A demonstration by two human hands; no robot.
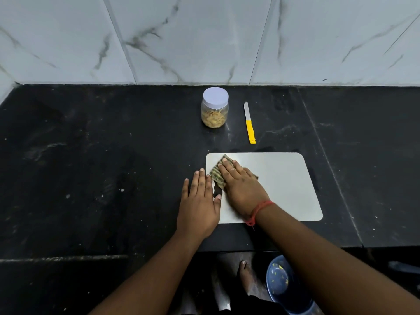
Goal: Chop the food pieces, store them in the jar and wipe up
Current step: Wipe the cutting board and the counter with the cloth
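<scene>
Both bare arms reach forward, the left hand (200, 205) lying flat, palm down with fingers straight and together, and the right hand (241, 185), a red thread round its wrist, angled inward beside it, pressing down with straight fingers.

Striped olive cloth (218, 176), yellow-handled knife (249, 122), white-lidded jar (214, 108), black speckled counter (91, 167).

My matt metal board (279, 185), striped woven cloth (218, 176), clear glossy plastic jar (214, 114), polished black stone counter (91, 167), glossy marble-look tiles (204, 37)
</scene>
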